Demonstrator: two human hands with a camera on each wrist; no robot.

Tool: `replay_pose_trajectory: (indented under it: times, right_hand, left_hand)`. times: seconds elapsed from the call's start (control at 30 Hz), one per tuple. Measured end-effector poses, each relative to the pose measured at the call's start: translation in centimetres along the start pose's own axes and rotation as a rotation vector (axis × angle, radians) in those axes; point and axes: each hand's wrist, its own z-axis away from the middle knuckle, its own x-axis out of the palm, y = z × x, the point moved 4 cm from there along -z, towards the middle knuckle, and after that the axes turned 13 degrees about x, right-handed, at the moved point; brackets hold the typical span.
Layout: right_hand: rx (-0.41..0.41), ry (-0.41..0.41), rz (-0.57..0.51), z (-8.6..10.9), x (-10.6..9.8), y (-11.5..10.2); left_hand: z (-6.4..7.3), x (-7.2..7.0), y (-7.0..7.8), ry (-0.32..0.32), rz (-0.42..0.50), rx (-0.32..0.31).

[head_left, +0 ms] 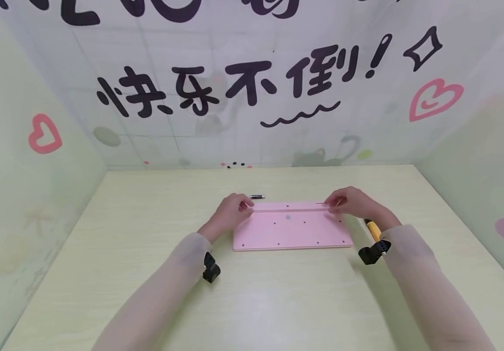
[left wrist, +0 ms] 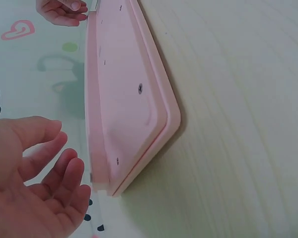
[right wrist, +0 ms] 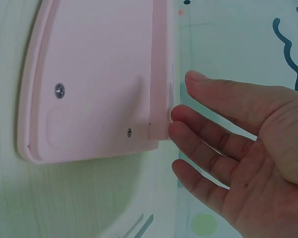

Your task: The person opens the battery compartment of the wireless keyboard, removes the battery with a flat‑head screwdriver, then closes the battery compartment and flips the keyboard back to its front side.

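Observation:
A pink keyboard (head_left: 293, 234) lies face down on the table, its screw-dotted underside up and a raised ridge along its far edge. My left hand (head_left: 234, 212) is at the far left corner, its fingers loosely bent beside the ridge; the left wrist view shows nothing between thumb and fingers. At the far right corner is my right hand (head_left: 349, 202). In the right wrist view its fingertips (right wrist: 178, 130) are right at the end of the ridge, with the thumb apart from them. A thin dark line shows along the ridge near these fingers.
A small dark and silver battery (head_left: 257, 197) lies behind the keyboard, near the left hand. A yellow-handled tool (head_left: 373, 230) with a dark end lies right of the keyboard, partly under the right forearm. Printed walls border the table (head_left: 146, 204) at the back and sides.

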Motion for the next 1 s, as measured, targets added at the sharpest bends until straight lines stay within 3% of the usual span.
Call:
replay_pose_trajectory:
  times: [0.67,1.0]
  right_hand:
    - [-0.011,0.019,0.044,3.0,0.8,0.2]
    - [0.079,0.05,0.008,3.7,1.1,1.2]
  left_hand:
    - [3.6,-1.6,-2.0,0.052,0.017,-0.125]
    - [5.0,-1.3,-2.6,0.036,0.05,-0.145]
